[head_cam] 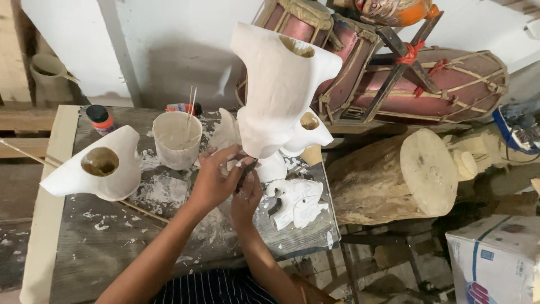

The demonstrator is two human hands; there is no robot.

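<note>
Both hands, left (pixel 215 181) and right (pixel 246 197), gripped the tall smooth white carving (pixel 278 90); chalky cup (pixel 176 139) sat at 10 o'clock.

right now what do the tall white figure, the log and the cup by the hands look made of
Tall white figure: probably carved wood under a matte white primer; the hollow top shows a bare tan inside.
Log: raw wood, with rough bark and a pale sawn end.
Cup: looks like plastic, smeared with white paint, thin sticks standing in it.
</note>
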